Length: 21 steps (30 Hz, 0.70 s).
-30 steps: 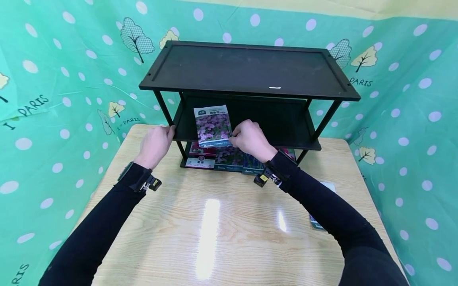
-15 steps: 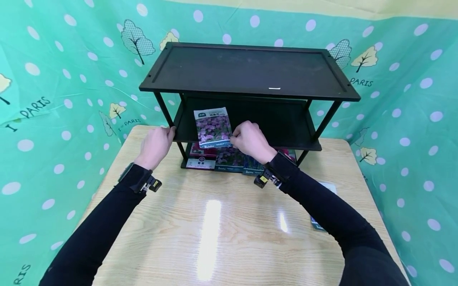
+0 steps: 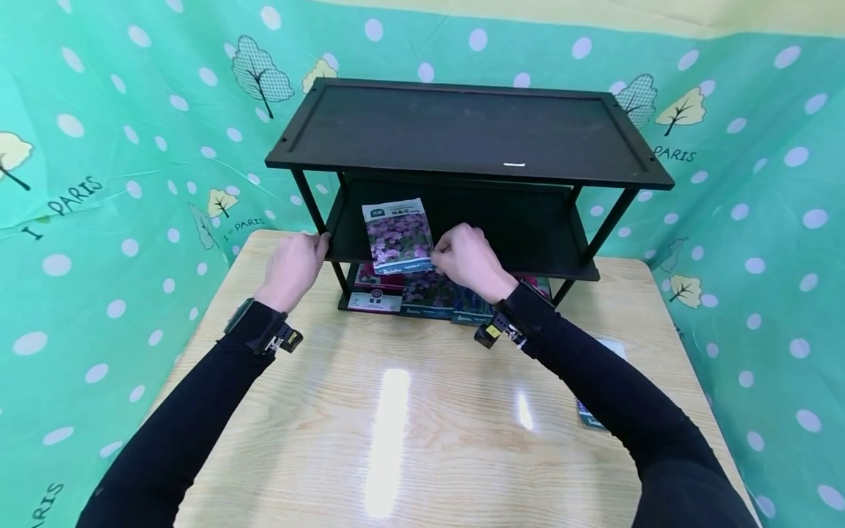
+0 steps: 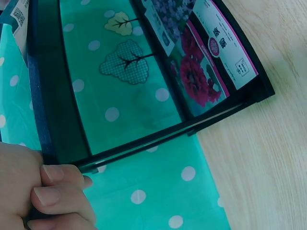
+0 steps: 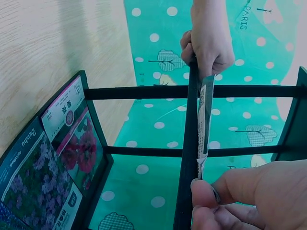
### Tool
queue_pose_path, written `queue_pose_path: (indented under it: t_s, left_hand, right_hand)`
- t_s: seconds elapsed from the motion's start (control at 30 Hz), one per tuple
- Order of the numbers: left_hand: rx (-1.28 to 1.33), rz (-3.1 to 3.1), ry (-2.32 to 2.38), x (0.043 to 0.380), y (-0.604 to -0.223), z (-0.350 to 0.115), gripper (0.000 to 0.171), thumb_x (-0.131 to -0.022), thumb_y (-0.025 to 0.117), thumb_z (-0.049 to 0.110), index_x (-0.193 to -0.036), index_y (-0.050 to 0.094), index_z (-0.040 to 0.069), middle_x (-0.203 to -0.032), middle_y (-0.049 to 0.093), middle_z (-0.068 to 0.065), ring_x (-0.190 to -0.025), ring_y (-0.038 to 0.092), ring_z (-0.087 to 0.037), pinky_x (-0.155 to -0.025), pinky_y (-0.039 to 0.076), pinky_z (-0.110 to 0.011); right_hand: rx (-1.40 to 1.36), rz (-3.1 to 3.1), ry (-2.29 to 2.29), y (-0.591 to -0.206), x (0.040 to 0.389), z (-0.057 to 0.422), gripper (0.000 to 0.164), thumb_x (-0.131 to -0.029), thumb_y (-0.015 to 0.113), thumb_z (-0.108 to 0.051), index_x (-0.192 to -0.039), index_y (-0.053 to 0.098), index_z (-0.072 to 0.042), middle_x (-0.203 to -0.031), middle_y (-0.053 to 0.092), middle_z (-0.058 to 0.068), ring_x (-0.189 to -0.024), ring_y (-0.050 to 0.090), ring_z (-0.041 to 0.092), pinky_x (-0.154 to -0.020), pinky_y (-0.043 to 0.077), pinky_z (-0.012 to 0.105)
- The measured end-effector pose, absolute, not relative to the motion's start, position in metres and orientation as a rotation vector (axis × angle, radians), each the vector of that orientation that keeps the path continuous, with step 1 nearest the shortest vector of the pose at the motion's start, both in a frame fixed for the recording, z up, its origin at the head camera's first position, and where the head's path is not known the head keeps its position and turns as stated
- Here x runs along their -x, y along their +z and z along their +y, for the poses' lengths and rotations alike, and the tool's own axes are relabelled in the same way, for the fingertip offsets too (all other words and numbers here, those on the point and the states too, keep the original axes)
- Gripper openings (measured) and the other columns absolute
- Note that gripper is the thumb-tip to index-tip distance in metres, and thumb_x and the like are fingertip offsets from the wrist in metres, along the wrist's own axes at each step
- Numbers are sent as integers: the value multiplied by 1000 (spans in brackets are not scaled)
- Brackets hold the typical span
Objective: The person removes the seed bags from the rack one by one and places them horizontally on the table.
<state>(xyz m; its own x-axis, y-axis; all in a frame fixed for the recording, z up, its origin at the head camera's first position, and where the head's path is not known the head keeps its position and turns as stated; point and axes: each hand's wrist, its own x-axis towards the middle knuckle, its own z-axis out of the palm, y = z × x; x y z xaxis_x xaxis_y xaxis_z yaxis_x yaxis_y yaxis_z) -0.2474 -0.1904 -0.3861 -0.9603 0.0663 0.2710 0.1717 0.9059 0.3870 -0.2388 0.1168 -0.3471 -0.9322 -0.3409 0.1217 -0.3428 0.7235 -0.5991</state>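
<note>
A seed packet [image 3: 398, 236] with purple flowers on its front lies on the middle board of a black shelf [image 3: 475, 136], toward the left, its lower edge at the board's front. Thumb and fingers of my right hand [image 3: 470, 262] pinch the packet's lower right corner. Seen edge-on in the right wrist view, the packet [image 5: 206, 120] runs along the board. My left hand [image 3: 293, 271] grips the middle board's left front corner; its curled fingers show in the left wrist view beside the shelf frame [image 4: 139, 143].
On the bottom board lie several seed packets, among them a red-flowered one [image 3: 375, 299], a purple one [image 3: 428, 293] and a blue one [image 3: 469, 308]. Another packet [image 3: 590, 418] lies on the wooden table [image 3: 317, 440], partly under my right forearm. A green dotted cloth [image 3: 132, 183] hangs behind.
The head view has shifted slightly. Both hands keep their holds, and the packet stays at about the same place on the middle board.
</note>
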Motion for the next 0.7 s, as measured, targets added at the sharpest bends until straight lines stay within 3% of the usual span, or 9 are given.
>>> queue_pose_path:
  t_s: [0.27, 0.47, 0.7]
  left_hand:
    - [189, -2807, -590, 247, -386, -190, 52, -112, 41, 27, -66, 56, 7, -58, 41, -4, -48, 46, -23, -41, 34, -33]
    - [211, -2798, -560, 247, -387, -189, 52, -112, 43, 26, -65, 56, 7, -56, 41, -4, -46, 45, -22, -41, 33, -32]
    - [186, -2793, -585, 245, -386, -190, 53, -111, 43, 27, -63, 52, 9, -57, 40, -3, -45, 44, -22, -40, 32, -32]
  right_hand:
    - [-572, -2958, 1048, -342, 234, 118, 23, -99, 59, -10, -88, 78, -4, -84, 76, 9, -55, 54, 14, -49, 30, 24]
    - [-567, -2962, 1119, -337, 227, 121, 23, -100, 58, -9, -90, 78, -5, -83, 77, 10, -50, 46, 16, -47, 28, 24]
    - [-534, -2975, 1227, -337, 221, 130, 25, -103, 54, -14, -101, 77, -4, -83, 76, 7, -66, 64, 18, -49, 30, 23]
